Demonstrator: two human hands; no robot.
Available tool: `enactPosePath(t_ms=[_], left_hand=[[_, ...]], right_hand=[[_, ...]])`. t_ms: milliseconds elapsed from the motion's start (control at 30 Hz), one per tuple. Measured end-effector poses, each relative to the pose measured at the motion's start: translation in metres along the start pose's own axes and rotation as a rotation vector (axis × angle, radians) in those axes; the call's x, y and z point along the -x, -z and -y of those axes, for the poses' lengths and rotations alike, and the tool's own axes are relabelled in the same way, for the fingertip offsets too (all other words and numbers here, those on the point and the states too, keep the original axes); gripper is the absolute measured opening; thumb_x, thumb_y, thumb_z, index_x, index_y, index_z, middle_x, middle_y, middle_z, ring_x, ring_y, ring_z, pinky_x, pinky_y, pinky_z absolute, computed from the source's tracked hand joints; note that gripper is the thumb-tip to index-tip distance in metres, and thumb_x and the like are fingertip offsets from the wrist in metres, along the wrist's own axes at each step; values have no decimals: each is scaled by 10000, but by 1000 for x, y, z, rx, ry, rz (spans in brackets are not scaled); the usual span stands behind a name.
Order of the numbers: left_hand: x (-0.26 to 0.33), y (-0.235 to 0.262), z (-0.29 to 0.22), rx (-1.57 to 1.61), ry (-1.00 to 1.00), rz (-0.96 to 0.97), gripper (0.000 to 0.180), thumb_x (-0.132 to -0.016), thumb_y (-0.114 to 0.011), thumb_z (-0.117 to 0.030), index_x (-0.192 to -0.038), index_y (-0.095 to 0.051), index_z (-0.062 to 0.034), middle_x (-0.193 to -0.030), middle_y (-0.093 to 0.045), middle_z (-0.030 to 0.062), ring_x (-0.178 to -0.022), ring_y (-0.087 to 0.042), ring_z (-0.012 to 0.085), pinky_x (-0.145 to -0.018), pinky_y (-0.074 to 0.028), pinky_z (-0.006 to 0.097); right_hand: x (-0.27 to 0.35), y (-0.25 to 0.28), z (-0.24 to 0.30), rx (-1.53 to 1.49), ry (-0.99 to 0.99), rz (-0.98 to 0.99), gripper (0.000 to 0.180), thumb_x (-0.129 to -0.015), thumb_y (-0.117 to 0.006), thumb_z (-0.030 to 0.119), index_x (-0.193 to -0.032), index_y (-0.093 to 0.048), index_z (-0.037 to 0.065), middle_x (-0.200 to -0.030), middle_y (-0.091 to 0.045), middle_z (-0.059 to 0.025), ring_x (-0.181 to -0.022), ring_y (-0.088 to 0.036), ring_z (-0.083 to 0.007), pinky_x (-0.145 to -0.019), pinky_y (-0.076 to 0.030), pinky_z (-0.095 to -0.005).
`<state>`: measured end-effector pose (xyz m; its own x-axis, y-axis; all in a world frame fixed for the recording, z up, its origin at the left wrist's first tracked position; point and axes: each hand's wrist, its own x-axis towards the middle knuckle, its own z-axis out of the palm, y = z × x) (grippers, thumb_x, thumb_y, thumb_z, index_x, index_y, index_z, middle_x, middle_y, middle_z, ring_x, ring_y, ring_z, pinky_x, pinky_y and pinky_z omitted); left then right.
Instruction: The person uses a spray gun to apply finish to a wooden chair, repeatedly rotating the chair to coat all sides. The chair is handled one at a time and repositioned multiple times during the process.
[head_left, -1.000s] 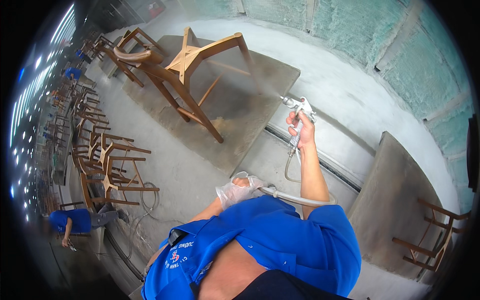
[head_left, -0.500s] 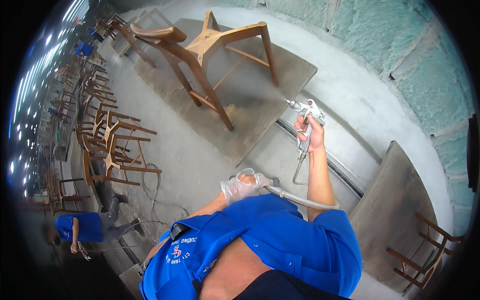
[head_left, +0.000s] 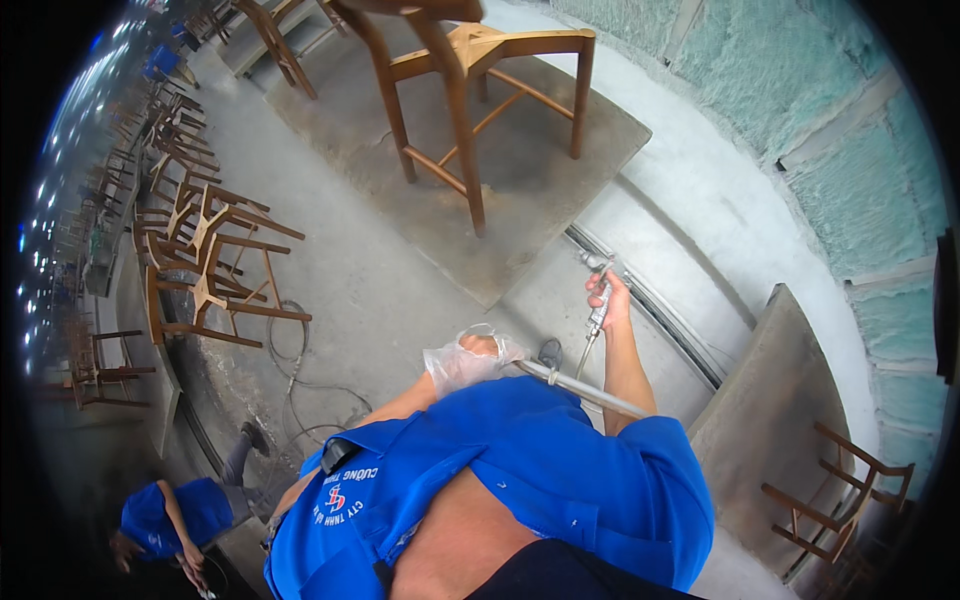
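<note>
My right hand (head_left: 616, 300) is wrapped round the handle of a silver spray gun (head_left: 595, 262), which is held out ahead of me. A thin hose runs down from its handle. Close to my belly, my left hand (head_left: 478, 347) is closed inside a loose clear plastic glove, its fingers partly hidden. A pale hose (head_left: 585, 388) comes out beside this glove and passes across to my right forearm, apparently gripped by the left hand. Beyond the gun, a brown wooden chair frame (head_left: 467, 150) without a seat pad stands upright on a grey board (head_left: 530, 225). Its backrest is cut off at the top edge.
Several chair frames (head_left: 205, 290) stand on the left, near a coiled hose (head_left: 292, 375) on the floor. A co-worker in blue (head_left: 180, 515) is at lower left. Another board (head_left: 775, 400) and chair (head_left: 840, 490) are at right. A rail (head_left: 650, 305) runs along the floor; a greenish wall (head_left: 860, 200) curves behind.
The spray mist at the nozzle no longer shows. My right hand and the gun have come lower and turned. The chair appears higher and nearer in the shifted view. The co-worker bends further down.
</note>
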<state>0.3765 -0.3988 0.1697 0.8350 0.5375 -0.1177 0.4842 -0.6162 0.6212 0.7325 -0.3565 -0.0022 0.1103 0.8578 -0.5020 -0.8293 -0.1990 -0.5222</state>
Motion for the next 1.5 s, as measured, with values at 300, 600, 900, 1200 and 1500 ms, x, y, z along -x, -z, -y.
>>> enactPosePath(t_ms=[300, 600, 900, 1200, 1500], left_hand=[[153, 25, 78, 119, -239, -132, 367, -874, -708, -122, -1240, -730, -118, -1240, -731, 194, -1199, -694, 384, -1031, -556, 474], [226, 83, 151, 123, -242, -158, 285, -856, -748, -109, -1140, -729, -112, -966, -720, 148, -916, -708, 377, -812, -561, 481], [237, 178, 274, 40, -249, -21, 224, -875, -786, -172, -1090, -777, -113, -972, -764, 130, -890, -743, 337, -796, -596, 452], [195, 262, 372, 176, -497, 97, 221, -894, -775, -183, -1102, -766, -110, -994, -766, 124, -914, -748, 352, -812, -598, 453], [203, 362, 504, 69, -801, 393, 217, -897, -775, -189, -1099, -765, -111, -1000, -765, 123, -907, -748, 350, -796, -596, 444]], right_hand=[[89, -77, -84, -569, 384, 541, 339, -1082, -594, 336, -1282, -539, 67, -1046, -511, -55, -882, -489, -144, -420, -411, -226], [77, -61, -246, -287, 307, -219, 297, -1061, -598, 353, -1138, -609, 66, -920, -620, -29, -805, -588, -149, -445, -380, -224], [43, -118, -374, -131, 302, -815, 176, -1040, -595, 229, -1166, -626, 110, -848, -643, -49, -703, -642, -175, -465, -412, -292], [11, -258, -418, -211, 529, -1161, 130, -1046, -590, 197, -1140, -601, 109, -840, -636, -47, -691, -645, -167, -458, -414, -302], [-20, -423, -452, -573, 1119, -857, 226, -1075, -566, 271, -1259, -587, 141, -910, -648, -29, -775, -654, -149, -443, -428, -277]])
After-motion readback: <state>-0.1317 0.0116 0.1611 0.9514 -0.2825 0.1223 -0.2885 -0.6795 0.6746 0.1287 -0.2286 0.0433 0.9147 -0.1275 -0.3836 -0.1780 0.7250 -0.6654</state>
